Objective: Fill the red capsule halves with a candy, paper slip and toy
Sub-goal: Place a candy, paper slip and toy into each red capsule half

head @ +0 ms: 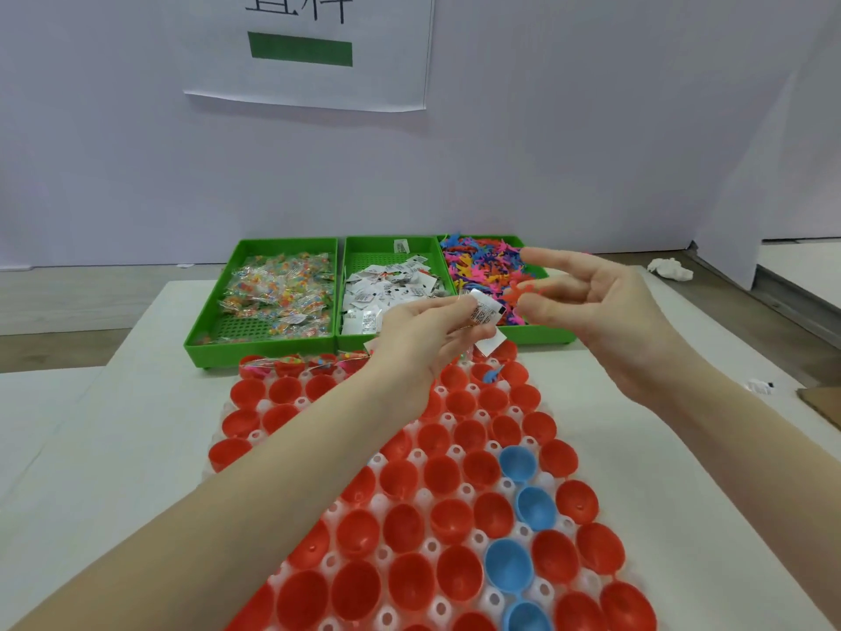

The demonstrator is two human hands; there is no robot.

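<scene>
Hands above the red capsule halves [448, 471]
Left hand [423, 332] pinches paper slips [486, 314]; right hand [600, 302] pinches an orange toy [523, 293], other fingers spread; green trays [273, 343] behind on counter [113, 425].

The left hand [425, 332] pinches paper slips [486, 315] whose print is too small to read, and its palm hides how many it holds. Beneath its forearm, part of the tray of red capsule halves [409, 526] is covered, and the picture's lower edge cuts the nearest rows. The right hand [596, 307] grips an orange toy [523, 294] (shape unclear, blurred against the pile behind), and hides the near right corner of the toy bin [541, 335]. Well beyond both hands, a wall sheet [314, 52] is cropped at top.
</scene>
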